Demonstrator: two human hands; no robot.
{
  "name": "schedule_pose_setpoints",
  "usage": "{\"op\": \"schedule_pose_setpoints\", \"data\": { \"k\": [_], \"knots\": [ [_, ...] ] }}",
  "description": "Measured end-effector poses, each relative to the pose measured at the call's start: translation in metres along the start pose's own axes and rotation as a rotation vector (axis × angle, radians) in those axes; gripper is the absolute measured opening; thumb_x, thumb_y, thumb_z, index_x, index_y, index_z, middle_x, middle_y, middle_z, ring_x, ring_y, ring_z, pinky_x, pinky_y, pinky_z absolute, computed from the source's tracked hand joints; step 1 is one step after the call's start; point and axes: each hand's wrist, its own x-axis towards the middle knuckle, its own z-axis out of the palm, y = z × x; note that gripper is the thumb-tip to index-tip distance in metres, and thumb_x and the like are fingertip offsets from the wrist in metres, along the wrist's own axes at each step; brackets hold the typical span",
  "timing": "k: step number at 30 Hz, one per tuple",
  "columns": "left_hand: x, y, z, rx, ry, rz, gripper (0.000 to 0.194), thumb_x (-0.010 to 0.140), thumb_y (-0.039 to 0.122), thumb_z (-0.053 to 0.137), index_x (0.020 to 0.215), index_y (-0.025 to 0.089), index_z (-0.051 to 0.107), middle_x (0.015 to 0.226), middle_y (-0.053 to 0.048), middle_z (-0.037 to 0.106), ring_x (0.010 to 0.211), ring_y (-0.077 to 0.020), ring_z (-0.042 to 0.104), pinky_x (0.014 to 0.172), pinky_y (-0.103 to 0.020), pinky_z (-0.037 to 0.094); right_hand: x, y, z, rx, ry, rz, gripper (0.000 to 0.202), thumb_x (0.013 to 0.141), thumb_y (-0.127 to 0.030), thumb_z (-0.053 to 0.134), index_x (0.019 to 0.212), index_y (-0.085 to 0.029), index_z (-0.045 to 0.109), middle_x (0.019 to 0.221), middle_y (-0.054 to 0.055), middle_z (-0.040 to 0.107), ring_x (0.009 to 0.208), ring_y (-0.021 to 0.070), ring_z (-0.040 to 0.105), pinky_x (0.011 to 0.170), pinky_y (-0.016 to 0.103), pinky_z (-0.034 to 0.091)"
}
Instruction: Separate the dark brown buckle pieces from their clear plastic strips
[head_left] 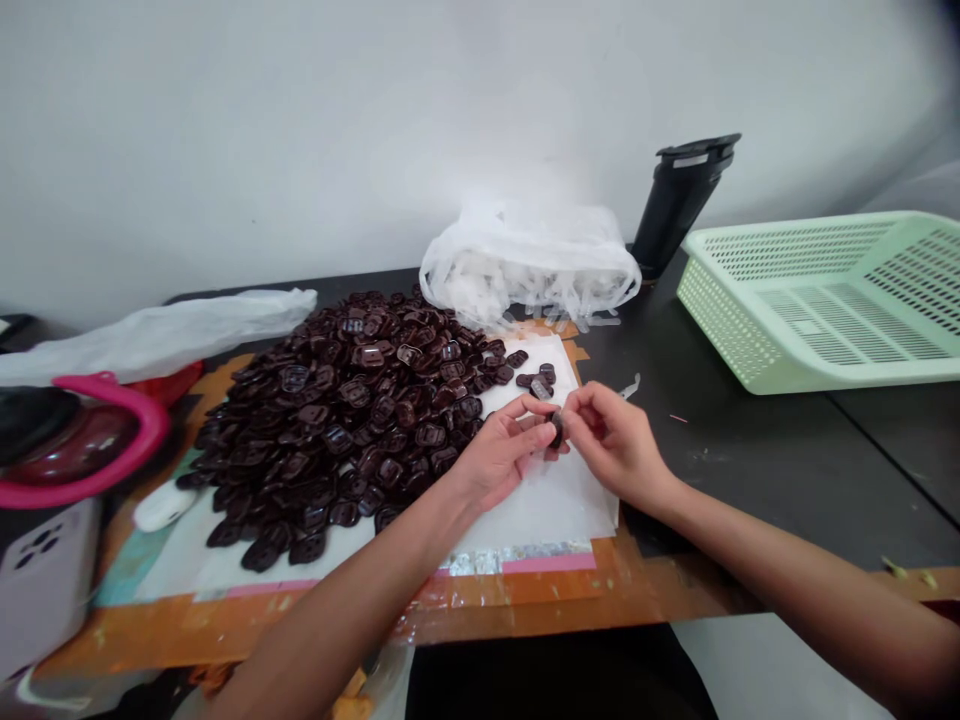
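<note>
My left hand [517, 447] holds a small dark brown piece [555, 430] between thumb and fingers, over white paper [577, 500]. My right hand [611, 440] meets it from the right, its thumb and index finger pinched at the piece's edge; whatever they grip is too small to make out. To the left lies a large heap of similar dark brown pieces [360, 400]. A few more [541, 385] rest on the paper just beyond my fingers.
Behind the heap sits a clear bag of whitish strips [532, 265]. A black tumbler [679, 205] and green basket [750, 370] stand at the right. A phone [49, 580], white oval object [163, 506], pink ring-shaped handle [154, 430] and plastic sheet [165, 330] lie left.
</note>
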Motion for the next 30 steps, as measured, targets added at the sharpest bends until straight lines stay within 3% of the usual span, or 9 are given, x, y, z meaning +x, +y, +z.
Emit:
{"op": "schedule_pose_setpoints", "data": {
  "k": [6,20,25,30],
  "knots": [
    [-0.0016,-0.0009,0.0009,0.027,-0.03,-0.035,0.029,0.07,0.022,0.078,0.091,0.016,0.058,0.078,-0.005,0.069,0.071,-0.0141,0.066,0.069,-0.025,0.047,0.004,0.0005,-0.0049,-0.011,0.113,0.064,0.006,0.087,-0.021,0.052,0.082,-0.019,0.052,0.065,-0.003,0.042,0.054,0.0094,0.037,0.05,0.023,0.032],
    [-0.0038,-0.0023,0.0001,0.045,-0.05,-0.037,0.025,0.073,0.022,0.075,0.092,0.015,0.06,0.08,-0.006,0.07,0.071,-0.0138,0.066,0.071,-0.026,0.05,0.0046,0.0054,-0.0034,0.109,0.121,0.227,0.01,0.089,-0.028,0.052,0.084,-0.02,0.052,0.066,-0.002,0.044,0.054,0.0098,0.043,0.047,0.022,0.036],
    [-0.0015,-0.003,-0.0024,0.03,0.022,-0.014,0.03,0.075,0.027,0.074,0.1,0.014,0.062,0.082,-0.007,0.07,0.071,-0.0124,0.066,0.071,-0.023,0.051,0.0088,0.0039,-0.0074,0.382,0.033,0.298,0.016,0.088,-0.035,0.056,0.086,-0.019,0.056,0.068,-0.003,0.047,0.05,0.0073,0.041,0.043,0.02,0.036],
    [0.0021,-0.0026,-0.0068,0.025,0.089,0.033,0.035,0.073,0.026,0.076,0.103,0.018,0.061,0.079,-0.002,0.068,0.056,-0.0079,0.061,0.061,-0.021,0.049,0.0094,0.0011,-0.006,0.714,-0.138,0.396,0.016,0.085,-0.034,0.063,0.087,-0.019,0.061,0.065,-0.004,0.051,0.047,0.0051,0.041,0.04,0.017,0.037]
  ]
}}
